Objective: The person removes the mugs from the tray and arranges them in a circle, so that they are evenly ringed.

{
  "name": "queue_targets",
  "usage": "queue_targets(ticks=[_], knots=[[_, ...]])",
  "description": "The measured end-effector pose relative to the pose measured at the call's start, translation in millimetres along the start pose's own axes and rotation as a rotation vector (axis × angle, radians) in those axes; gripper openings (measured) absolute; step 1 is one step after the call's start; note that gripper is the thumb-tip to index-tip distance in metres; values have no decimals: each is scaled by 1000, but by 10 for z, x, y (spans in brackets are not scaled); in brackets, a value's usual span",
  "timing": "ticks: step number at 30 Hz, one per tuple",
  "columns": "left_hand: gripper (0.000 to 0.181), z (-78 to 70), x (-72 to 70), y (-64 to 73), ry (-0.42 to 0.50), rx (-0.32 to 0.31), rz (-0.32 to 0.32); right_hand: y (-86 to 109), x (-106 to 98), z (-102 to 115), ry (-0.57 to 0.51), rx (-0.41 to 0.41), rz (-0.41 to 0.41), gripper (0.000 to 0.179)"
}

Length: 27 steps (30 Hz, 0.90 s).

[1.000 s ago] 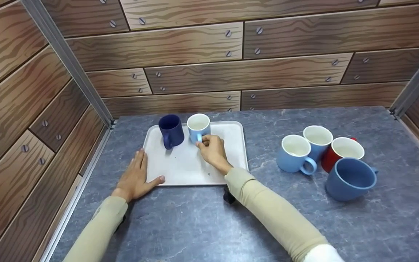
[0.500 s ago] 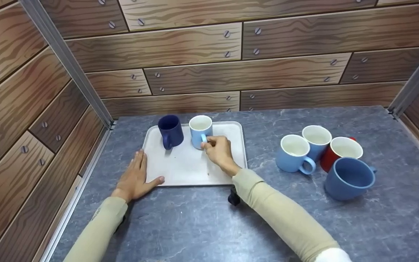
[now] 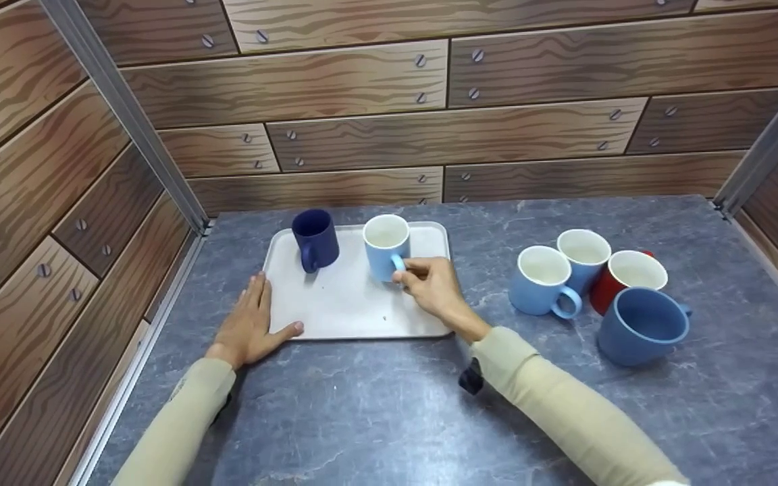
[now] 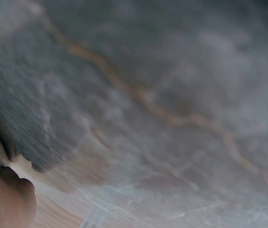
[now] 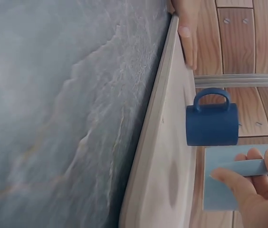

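My right hand [image 3: 437, 290] pinches the handle of a light blue mug [image 3: 382, 262] with a white inside. The mug is upright, close over the right half of a white tray [image 3: 335, 310]. In the right wrist view, fingers and thumb close round that mug's handle [image 5: 245, 167]. A dark blue mug [image 3: 322, 248] stands at the tray's back left, its handle toward the front. My left hand [image 3: 244, 331] lies with straight fingers along the tray's left side, thumb at the front edge. Only a bit of that hand [image 4: 8, 202] shows in the left wrist view.
To the right of the tray is a cluster of mugs: a light blue mug [image 3: 531, 293], another light blue mug [image 3: 578, 266], a red mug [image 3: 605, 290] and a wide blue mug [image 3: 632, 337]. Wood-patterned walls [image 3: 355, 145] bound the grey marbled table [image 3: 362, 418] at the back and sides.
My right hand has carried the light blue mug rightward and slightly toward the front, away from the dark blue mug. The left hand stays at the tray's edge.
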<state>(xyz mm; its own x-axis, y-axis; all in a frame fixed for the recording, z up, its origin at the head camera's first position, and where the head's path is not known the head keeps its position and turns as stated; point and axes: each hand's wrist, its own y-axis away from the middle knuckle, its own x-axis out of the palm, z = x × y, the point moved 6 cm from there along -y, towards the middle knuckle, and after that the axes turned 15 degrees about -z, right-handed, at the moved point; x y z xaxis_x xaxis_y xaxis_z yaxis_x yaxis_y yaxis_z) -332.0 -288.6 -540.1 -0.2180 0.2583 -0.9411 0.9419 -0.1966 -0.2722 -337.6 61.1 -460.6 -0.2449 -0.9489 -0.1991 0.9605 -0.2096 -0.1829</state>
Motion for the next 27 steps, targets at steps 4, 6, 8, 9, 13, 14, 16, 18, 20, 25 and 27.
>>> queue_targets(ticks=[4,6,8,9,13,14,16,18,20,25,27], knots=[[122,12,-10,-11,-11,1,-5,58,-155,13,-13,-11,11,23],[122,13,-11,-10,-11,1,-7,87,-235,6,-22,-13,16,23],[122,9,-7,-8,-8,2,-6,119,-319,-8,-35,-16,23,24],[122,5,-5,-6,-5,2,-7,136,-362,-13,-45,-17,27,24],[122,-9,8,-3,10,3,-12,199,-537,-37,-72,-28,45,25],[122,-13,13,-4,10,5,-13,212,-581,-44,-80,-29,48,25],[121,-19,20,-9,10,10,-13,234,-662,-60,-92,-30,53,25],[121,-20,22,-12,8,13,-14,251,-731,-76,-95,-33,61,25],[121,-19,17,-11,4,14,-12,264,-789,-85,-95,-33,63,25],[121,-19,-2,0,-3,11,-6,275,-899,-114,-103,-35,65,28],[121,-25,-2,7,-3,7,1,281,-949,-138,-102,-40,57,28]])
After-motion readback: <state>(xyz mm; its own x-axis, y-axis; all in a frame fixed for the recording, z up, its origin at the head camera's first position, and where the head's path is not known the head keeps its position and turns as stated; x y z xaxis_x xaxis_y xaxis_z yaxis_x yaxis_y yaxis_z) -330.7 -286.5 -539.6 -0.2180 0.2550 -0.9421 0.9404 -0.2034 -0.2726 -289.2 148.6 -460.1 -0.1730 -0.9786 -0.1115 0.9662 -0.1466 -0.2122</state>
